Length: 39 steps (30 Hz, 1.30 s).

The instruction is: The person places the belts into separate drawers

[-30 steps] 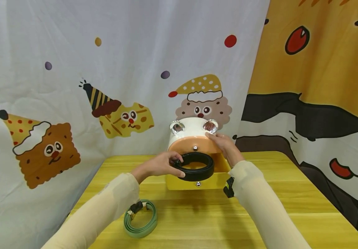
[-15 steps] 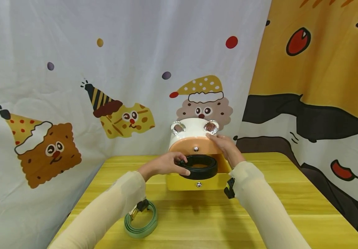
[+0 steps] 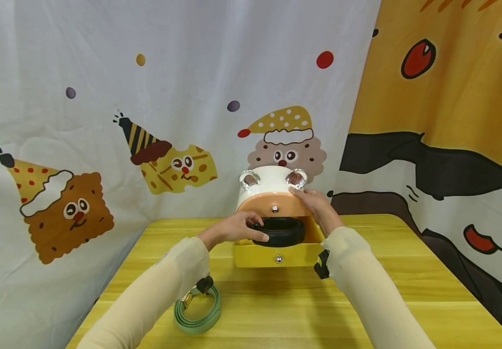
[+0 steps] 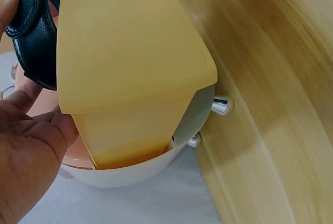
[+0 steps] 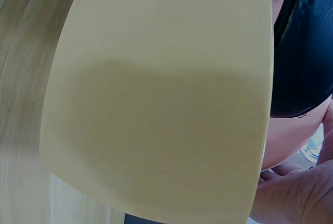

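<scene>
A coiled black belt (image 3: 283, 237) is pinched at its left side by my left hand (image 3: 235, 227). The coil sits at the mouth of the pulled-out yellow drawer (image 3: 255, 258), its lower edge just above the drawer's front rim. This is the lower drawer of a small white cabinet (image 3: 270, 179) with silver ear-like rings. My right hand (image 3: 318, 206) holds the cabinet's right side, thumb by the peach upper drawer (image 3: 257, 204). In the left wrist view, the belt (image 4: 36, 41) shows beside the drawer front (image 4: 130, 47). The right wrist view shows it (image 5: 302, 52) too.
A coiled green belt (image 3: 195, 327) with a gold-toned buckle lies on the wooden table (image 3: 268, 315), close to my left forearm. Behind the cabinet hangs a printed cloth (image 3: 181, 72). A black wrist camera (image 3: 322, 264) sits under my right sleeve.
My left hand has carried the black belt a little right and farther in over the yellow drawer, and the coil now looks flatter. My right hand stays in place on the cabinet.
</scene>
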Available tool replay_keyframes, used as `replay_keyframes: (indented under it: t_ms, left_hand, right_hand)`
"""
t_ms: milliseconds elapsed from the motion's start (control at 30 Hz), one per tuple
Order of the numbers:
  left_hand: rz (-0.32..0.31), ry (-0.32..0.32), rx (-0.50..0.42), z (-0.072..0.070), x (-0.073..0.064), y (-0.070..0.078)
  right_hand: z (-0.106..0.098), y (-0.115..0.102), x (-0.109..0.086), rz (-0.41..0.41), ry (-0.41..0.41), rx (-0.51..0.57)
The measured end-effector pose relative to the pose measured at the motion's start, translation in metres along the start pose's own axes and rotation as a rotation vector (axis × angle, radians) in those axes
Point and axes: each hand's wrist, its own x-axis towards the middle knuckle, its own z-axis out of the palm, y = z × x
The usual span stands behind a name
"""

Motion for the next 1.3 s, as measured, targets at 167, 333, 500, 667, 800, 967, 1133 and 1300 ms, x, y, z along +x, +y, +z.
replay_keyframes:
  t_ms: [167, 333, 500, 667, 800, 967, 1133, 1300]
  left_hand:
    - [-0.015, 0.014, 0.024, 0.0, 0.003, -0.001]
    - [-0.021, 0.03, 0.05, 0.002, 0.006, 0.0]
    - [-0.01, 0.03, 0.031, 0.005, 0.009, 0.002]
    - [-0.017, 0.044, 0.067, 0.007, 0.009, 0.002]
    - [-0.024, 0.067, 0.1, 0.006, 0.009, 0.001]
    - [-0.019, 0.082, 0.102, 0.006, 0.01, 0.001]
    - [-0.008, 0.088, 0.104, 0.008, 0.012, 0.001]
    - [-0.006, 0.078, 0.093, 0.008, 0.014, 0.001]
  right_hand:
    - [0.0, 0.0, 0.0, -0.007, 0.002, -0.004]
    - [0.001, 0.0, 0.0, -0.002, 0.009, -0.012]
    - [0.0, 0.0, -0.001, -0.001, 0.021, -0.015]
    - [0.0, 0.0, -0.002, -0.004, 0.011, -0.023]
    - [0.0, -0.001, -0.002, -0.009, 0.01, -0.022]
    - [0.0, -0.002, -0.004, -0.009, 0.014, -0.025]
    - [0.0, -0.002, -0.003, -0.004, 0.013, -0.021]
    - [0.0, 0.0, -0.002, -0.007, 0.015, -0.021]
